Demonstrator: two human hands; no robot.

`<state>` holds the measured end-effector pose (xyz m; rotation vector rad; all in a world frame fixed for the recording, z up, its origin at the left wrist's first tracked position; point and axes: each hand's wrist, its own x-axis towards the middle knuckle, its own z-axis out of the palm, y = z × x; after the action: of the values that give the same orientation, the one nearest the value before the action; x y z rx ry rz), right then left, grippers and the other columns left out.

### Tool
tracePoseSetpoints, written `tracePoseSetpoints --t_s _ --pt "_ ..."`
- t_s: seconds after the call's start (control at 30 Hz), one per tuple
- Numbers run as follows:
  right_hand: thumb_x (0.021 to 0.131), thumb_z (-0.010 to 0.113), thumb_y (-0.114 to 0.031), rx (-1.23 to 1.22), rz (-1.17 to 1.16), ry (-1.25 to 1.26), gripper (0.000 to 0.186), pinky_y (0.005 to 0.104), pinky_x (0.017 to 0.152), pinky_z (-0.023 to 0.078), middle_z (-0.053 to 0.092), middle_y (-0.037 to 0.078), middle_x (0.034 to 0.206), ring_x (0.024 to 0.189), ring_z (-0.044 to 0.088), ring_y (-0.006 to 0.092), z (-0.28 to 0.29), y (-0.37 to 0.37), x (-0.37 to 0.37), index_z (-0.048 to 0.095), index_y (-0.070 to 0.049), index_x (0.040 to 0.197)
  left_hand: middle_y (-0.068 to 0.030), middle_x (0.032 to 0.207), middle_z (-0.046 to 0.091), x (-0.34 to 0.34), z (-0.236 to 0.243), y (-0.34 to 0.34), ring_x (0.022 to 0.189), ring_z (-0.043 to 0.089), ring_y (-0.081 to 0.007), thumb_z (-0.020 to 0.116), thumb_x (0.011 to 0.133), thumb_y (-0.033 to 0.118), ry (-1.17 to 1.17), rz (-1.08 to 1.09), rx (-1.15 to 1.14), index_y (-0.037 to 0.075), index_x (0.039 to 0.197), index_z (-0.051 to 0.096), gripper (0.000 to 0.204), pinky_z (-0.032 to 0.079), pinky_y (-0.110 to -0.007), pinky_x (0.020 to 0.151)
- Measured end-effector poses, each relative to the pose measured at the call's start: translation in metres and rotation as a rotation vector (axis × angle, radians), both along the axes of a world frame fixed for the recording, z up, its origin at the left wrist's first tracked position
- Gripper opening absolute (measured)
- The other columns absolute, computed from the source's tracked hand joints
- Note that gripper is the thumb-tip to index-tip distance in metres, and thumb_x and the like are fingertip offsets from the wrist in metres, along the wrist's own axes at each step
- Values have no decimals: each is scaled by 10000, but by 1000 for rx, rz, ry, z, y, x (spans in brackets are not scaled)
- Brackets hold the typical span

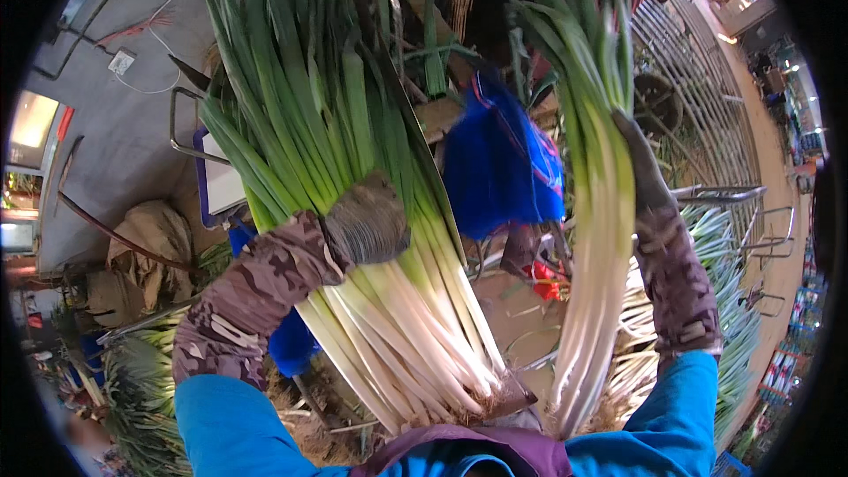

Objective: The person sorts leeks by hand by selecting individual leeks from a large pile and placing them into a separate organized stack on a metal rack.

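A thick bunch of long green onions point(415, 300) slants in front of me, its white root ends close to my body and its green leaves pointing away. My left hand point(367, 219), in a grey glove, is closed over the middle of this bunch; its fingertips are hidden. A thin metal sheet point(461, 243) shows along the bunch's right side and under its roots. To the right, a smaller bunch of green onions point(594, 212) hangs upright, roots down. My right hand point(645, 163), dark-gloved, grips it from its right side, with the fingers mostly hidden behind the stalks.
Behind the bunches hangs a bright blue cloth or bag point(503, 159). More green onions point(715, 256) lie in a heap at the right, and another pile point(146, 380) is at the lower left. Metal frame bars point(720, 194) stick out at right. A brown sack point(155, 247) slumps by the left wall.
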<state>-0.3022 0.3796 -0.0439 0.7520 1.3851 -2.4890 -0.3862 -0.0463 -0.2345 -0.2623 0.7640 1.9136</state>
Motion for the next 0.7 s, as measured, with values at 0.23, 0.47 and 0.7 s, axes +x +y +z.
tracePoseSetpoints --t_s 0.23,0.47,0.7 --pt "939 616 -472 -26 22 322 495 335 712 587 707 118 1001 806 683 212 48 -74 -163 631 -54 1202 -84 945 681 17 39 14 898 642 -300 640 892 133 4 62 317 66 944 709 109 478 -406 967" --pt "943 622 -434 67 52 397 473 317 753 563 690 108 1031 850 661 196 70 -118 -182 626 -53 1224 -97 692 600 15 113 20 723 555 -279 639 691 262 2534 -845 -819 98 667 678 170 444 -458 896" --pt "948 628 -396 197 146 429 455 300 794 540 673 97 1061 894 639 180 73 -175 -204 620 -52 1245 -118 729 624 12 98 23 774 594 -294 635 713 263 2553 -916 -891 88 682 692 187 447 -466 940"
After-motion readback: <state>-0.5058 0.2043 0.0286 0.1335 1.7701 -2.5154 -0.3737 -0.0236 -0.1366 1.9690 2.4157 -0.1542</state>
